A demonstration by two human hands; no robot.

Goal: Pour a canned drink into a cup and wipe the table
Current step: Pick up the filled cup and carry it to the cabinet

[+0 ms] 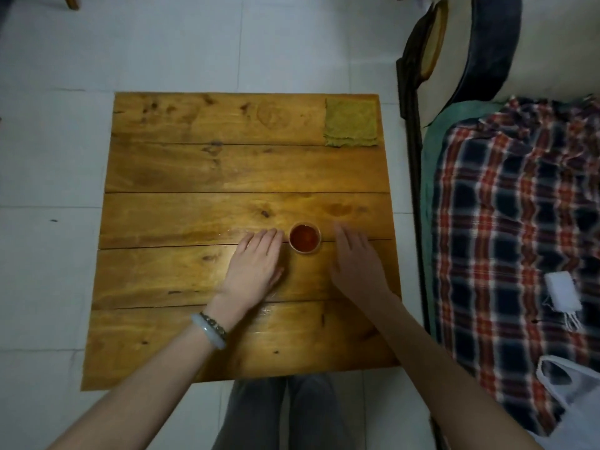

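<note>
A clear cup (pixel 305 238) full of reddish-brown drink stands on the wooden table (pixel 201 170), a little right of its middle. My left hand (pixel 255 261) lies flat on the table just left of the cup, fingers straight, holding nothing. My right hand (pixel 355 259) is on the cup's right side, fingers straight and slightly blurred, a short gap from the cup. A folded yellow-green cloth (pixel 351 122) lies at the table's far right corner. No can is in view.
A bed with a plaid blanket (pixel 519 222) runs along the table's right side, with a dark bed frame (pixel 414 157) close to the table edge. A white plastic bag (pixel 571 394) lies on the blanket. White tiled floor (pixel 55 157) surrounds the table. My knees (pixel 285 414) are under the near edge.
</note>
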